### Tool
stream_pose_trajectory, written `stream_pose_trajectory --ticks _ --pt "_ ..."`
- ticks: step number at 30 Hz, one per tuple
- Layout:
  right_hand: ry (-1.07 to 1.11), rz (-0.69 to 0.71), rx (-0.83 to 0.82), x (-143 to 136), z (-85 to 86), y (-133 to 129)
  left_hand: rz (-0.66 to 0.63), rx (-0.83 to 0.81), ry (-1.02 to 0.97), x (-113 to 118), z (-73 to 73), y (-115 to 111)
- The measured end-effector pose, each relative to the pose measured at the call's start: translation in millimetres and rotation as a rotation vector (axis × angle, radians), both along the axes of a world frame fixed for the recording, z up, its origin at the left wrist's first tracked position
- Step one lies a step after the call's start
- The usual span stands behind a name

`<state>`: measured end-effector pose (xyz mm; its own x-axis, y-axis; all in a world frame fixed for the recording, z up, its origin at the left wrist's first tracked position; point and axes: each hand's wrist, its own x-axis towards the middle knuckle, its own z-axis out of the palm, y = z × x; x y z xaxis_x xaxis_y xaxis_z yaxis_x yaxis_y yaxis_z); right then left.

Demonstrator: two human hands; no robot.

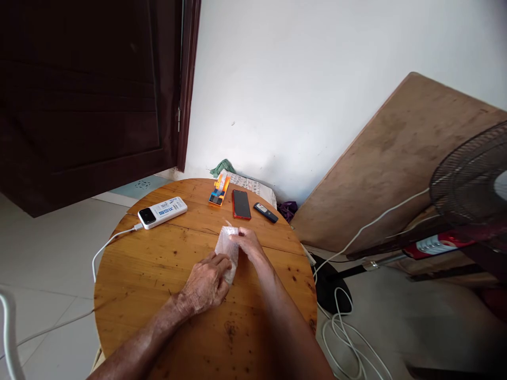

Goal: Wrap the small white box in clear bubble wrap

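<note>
A small, whitish bubble-wrap pouch (pixel 225 245) is between my hands over the middle of the round wooden table (pixel 158 285). My left hand (pixel 209 279) has its fingers curled over the pouch's near end. At the far right edge, my right hand (pixel 247 241) pinches the pouch between thumb and fingers. Whatever the pouch may contain cannot be made out. Beyond it lie an orange and blue box (pixel 219 191), a dark phone with a red edge (pixel 241 205) and a black and grey remote control (pixel 265 212).
A white power bank (pixel 163 212) with a cable (pixel 103 247) lies at the table's left. A standing fan (pixel 467 179) and a leaning board (pixel 380 174) are on the right, with loose white cable (pixel 348 332) on the floor. A dark door (pixel 87 95) stands at left.
</note>
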<state>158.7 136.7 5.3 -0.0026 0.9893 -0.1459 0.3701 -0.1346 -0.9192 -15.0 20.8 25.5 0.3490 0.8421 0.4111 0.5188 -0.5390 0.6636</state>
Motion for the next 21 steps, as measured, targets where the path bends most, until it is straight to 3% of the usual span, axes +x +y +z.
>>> stream_pose_trajectory --ticks 4,12,21 --pt "0.038 -0.018 0.028 -2 4.9 -4 -0.023 0.006 0.105 2 0.3 -2" --pt "0.157 0.012 0.052 -8 28.7 -19 0.026 -0.041 0.006 4 -11.4 -2" --pt "0.078 0.188 0.201 -8 59.5 -67 0.149 -0.065 -0.008 5 -26.9 -4"
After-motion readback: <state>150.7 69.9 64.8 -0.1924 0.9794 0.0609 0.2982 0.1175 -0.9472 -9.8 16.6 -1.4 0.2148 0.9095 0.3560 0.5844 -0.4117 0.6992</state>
